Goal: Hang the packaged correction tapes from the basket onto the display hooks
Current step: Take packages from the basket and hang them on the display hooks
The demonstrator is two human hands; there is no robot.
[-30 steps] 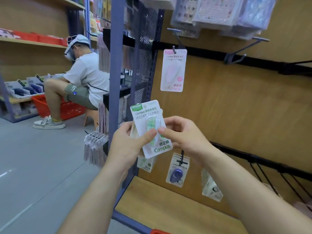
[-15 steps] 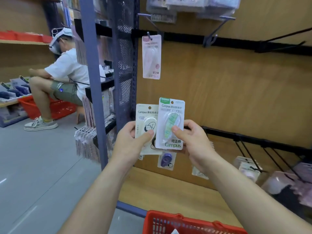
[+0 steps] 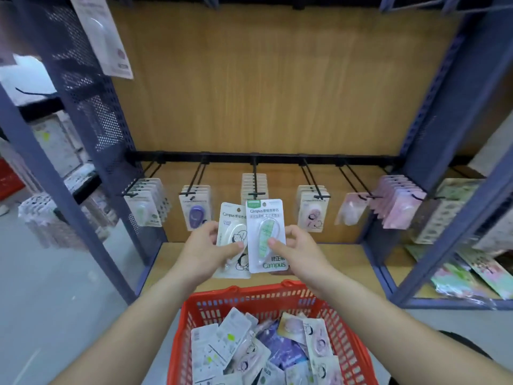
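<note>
Card of green-patterned tape (image 3: 263,226) overlaps paler cartoon-printed card (image 3: 231,220).

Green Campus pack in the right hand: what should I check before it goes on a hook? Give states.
1. The right hand grips the green Campus pack, thumb on front: ok.
2. The left hand holds the white pack separately: ok.
3. The green one lies in front of the white one, free to lift away: ok.
4. Its hang hole is open: cannot tell, blurred.
5. Match with the far-left hook: its hung packs look greenish, cannot tell.
</note>
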